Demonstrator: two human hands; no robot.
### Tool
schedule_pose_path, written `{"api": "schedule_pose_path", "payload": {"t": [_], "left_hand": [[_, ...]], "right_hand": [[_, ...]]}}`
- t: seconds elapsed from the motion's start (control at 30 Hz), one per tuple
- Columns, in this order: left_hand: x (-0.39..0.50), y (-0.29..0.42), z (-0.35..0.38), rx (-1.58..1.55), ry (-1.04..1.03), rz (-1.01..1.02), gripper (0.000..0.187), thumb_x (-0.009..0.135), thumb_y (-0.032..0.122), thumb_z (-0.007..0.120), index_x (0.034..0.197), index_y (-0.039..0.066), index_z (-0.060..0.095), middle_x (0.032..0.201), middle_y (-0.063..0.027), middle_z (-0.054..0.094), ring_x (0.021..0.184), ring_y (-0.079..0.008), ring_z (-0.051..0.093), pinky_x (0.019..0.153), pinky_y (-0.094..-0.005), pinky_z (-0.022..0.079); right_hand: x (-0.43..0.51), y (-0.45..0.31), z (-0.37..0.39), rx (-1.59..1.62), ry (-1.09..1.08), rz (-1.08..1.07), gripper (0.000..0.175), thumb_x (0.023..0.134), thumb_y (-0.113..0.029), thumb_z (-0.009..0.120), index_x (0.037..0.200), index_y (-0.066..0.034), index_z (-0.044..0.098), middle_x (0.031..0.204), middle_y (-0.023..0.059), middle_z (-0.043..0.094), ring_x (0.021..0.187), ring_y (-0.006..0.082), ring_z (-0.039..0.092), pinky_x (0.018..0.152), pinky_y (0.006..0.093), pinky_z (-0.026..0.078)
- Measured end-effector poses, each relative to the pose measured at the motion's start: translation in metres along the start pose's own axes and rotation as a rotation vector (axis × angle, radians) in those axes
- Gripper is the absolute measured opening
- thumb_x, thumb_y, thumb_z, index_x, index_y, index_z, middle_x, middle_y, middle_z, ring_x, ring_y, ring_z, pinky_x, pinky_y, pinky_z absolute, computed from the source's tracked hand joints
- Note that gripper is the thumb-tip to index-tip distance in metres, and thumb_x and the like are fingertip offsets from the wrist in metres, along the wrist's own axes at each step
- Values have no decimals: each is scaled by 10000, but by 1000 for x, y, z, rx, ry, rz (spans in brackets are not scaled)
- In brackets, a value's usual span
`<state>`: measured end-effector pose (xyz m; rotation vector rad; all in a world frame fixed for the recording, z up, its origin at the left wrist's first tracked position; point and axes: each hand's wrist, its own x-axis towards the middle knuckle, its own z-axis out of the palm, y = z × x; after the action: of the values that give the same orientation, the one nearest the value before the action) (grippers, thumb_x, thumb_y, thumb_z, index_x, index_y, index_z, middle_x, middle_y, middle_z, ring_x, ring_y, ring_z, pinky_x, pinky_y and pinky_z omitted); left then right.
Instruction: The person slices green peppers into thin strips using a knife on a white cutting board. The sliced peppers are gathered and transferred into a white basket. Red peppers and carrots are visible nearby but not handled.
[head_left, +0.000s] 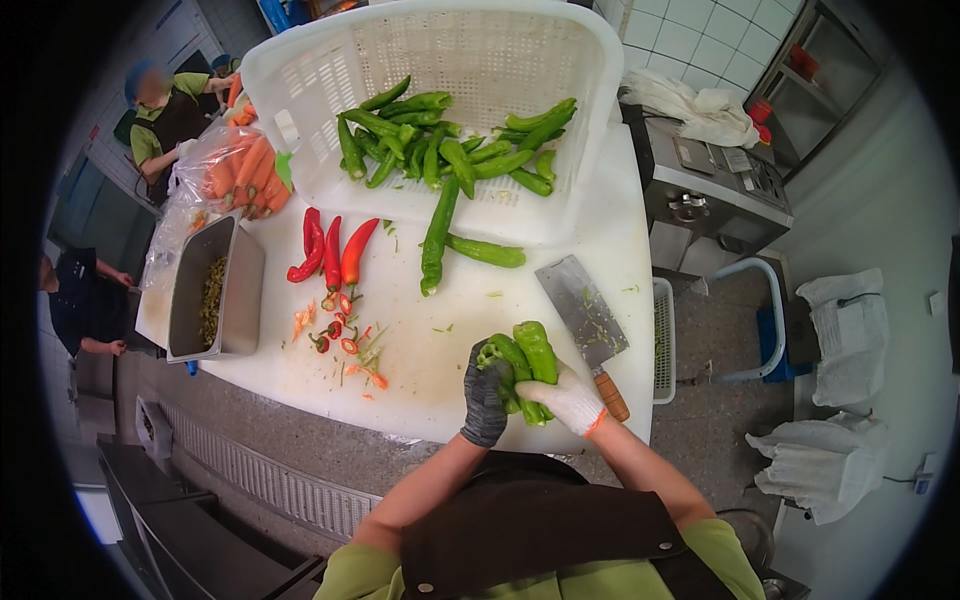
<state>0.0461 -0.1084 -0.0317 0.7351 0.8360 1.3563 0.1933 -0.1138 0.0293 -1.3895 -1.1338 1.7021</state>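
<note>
A bunch of green peppers (534, 352) is gathered between my two hands, low over the white cutting surface (420, 352). My left hand (485, 394), in a dark grey glove, grips the bunch from the left. From the right, my right hand (570, 397) in a white knit glove closes around it, thumb across the front. Just right of that hand lies a cleaver (581, 304) with a wooden handle, green bits stuck to its blade. Ahead, one long green pepper (439, 236) rests partly over the edge of a tipped white plastic basket (592, 142), with another green pepper (487, 251) beside it.
Several green peppers (420, 142) lie inside the basket. Red chilies (332, 251) and cut scraps (352, 345) are left of centre. A steel container (244, 300) of chopped food and a plastic bag of carrots (251, 172) stand farther left. Two people (172, 112) (82, 300) are beyond.
</note>
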Motion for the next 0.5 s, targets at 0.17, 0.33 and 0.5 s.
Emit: {"api": "schedule_pose_path", "payload": {"t": [0.17,0.33,0.5], "left_hand": [[-11,-17,3,-150,36,-21,463,978,351,555,1342,77,475,1275,-86,576,1152,-208,573,1008,-389,470],[-16,-39,-31,383,-62,-65,486,1038,203,457,1481,27,358,1410,-99,506,1271,-178,467,1102,-324,339],[9,-16,-54,538,250,335,366,960,48,519,1327,35,524,1262,-61,565,1122,-153,527,974,-309,442]], "right_hand": [[-3,-9,4,-158,-154,-28,581,778,-209,721,1292,-21,525,1034,117,664,863,191,640,778,327,522],[3,-39,-19,-498,-154,123,443,754,-156,678,1163,-16,579,904,169,677,837,291,674,736,385,531],[37,15,-25,-1157,-93,-129,420,782,-189,643,1157,-6,589,1026,230,654,920,374,653,791,453,511]]}}
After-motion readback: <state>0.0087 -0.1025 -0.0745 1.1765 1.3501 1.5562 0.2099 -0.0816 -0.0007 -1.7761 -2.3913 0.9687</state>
